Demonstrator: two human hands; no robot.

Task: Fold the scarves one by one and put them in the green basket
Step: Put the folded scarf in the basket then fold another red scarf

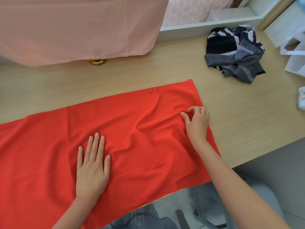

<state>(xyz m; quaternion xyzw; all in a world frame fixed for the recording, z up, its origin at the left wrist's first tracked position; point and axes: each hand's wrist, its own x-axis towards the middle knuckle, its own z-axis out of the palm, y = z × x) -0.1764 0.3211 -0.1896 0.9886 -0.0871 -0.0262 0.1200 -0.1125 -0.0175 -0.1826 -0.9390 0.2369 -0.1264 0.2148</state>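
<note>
L hand [92,164] lies flat, palm down, on the red scarf [140,129]. Fingers are straight and slightly spread, pressing the cloth near its middle, toward the near side. R hand [197,124] sits on the same scarf close to its right end, fingers curled, thumb & forefinger tips nipping a small bit of fabric. Creases fan out from that spot toward the L hand. Both forearms are bare, coming in from the bottom of the view.

The red scarf is spread lengthwise on the light wood surface [239,113], a long band running from the left edge of view to just past the R hand. Its right end is cut square, w/ a sharp far corner. A layer edge shows near that corner, so it looks doubled there. The cloth is rumpled btwn the two hands. Its near edge runs along or just over the front of the surface; can't tell which.

A striped grey/black/white scarf [234,53] lies crumpled in a heap on the surface at far right, well apart from the red one & from both hands.

Far left, a pink cloth [74,27] is draped over sth, w/ a brass-coloured round foot [97,61] just under its hem. Behind is a white shelf unit [214,25]. At the right edge are a white paper bag [293,47] & a small white object [302,98], its writing too blurred to read.
</note>
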